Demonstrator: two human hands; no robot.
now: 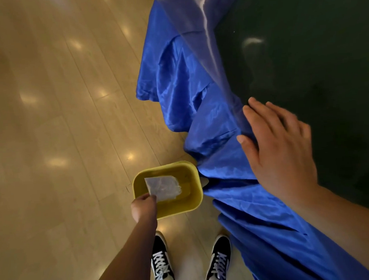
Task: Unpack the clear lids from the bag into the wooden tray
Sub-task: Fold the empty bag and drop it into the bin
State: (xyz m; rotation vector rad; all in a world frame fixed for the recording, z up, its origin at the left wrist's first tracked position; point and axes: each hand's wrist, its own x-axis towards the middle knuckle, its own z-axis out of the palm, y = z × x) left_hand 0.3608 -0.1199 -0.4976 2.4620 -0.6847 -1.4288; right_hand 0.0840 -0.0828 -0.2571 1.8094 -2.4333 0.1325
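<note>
Bag (163,188), looks empty from here, pinched in my left hand (144,207) over the yellow bin (194,200). Right hand (279,148) flat, fingers spread, on the table edge (324,59). I'd just release; 0 lids visible.

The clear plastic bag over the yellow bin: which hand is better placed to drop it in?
Left. The left hand already pinches the clear plastic bag directly above the yellow bin. The right hand lies open and flat on the table edge, away from the bin.
</note>
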